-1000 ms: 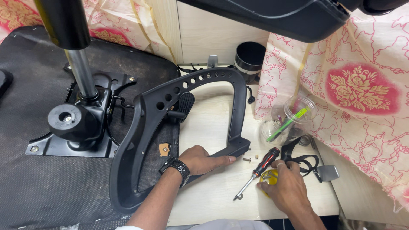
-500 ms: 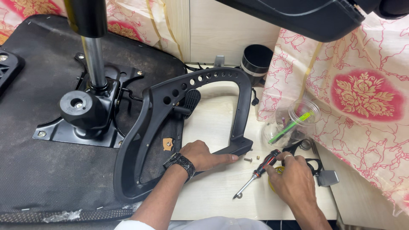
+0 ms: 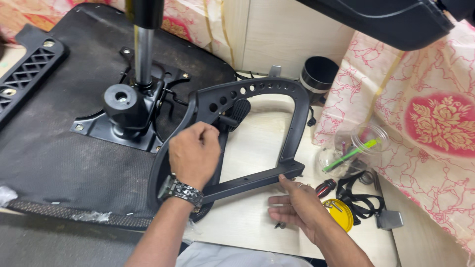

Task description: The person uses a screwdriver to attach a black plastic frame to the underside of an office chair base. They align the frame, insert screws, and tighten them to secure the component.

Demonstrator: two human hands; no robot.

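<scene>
A black plastic chair armrest frame with a row of holes along its top lies over a pale board and the edge of an upturned black seat base. My left hand, with a wristwatch on it, is closed around the frame's left side. My right hand is open just below the frame's lower bar, its fingertips touching the bar's right end. A red and black screwdriver lies on the board by my right hand, partly hidden under it.
A metal column and black mechanism plate stand bolted on the seat base. A second black armrest piece lies far left. A clear cup with a green straw, yellow lid, black strap, black round pot and floral cloth sit right.
My right hand has let go of the screwdriver, which now lies on the board. My left hand moved from the lower bar up to the frame's left side and gripped it.
</scene>
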